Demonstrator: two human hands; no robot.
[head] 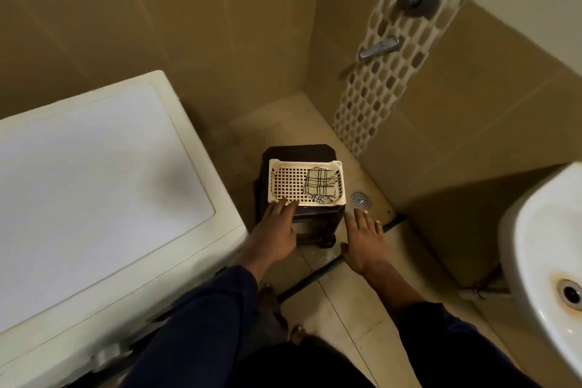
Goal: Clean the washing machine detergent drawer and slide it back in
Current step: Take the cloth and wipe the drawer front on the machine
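Perforated plastic tray [285, 181] — checked cloth [320, 187] inside; glossy ceramic basin [535, 230], matt washer lid [94, 167].

White washing machine [104, 179] stood at left, top flat and bare; checked cloth [319, 187] lay crumpled in right end of cream perforated tray [302, 162].

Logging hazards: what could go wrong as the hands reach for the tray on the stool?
1. The left hand touches only the near edge of the tray; a one-sided pull could tip it off the stool.
2. The checked cloth lies loose at the tray's right end and could slide out toward the floor drain.
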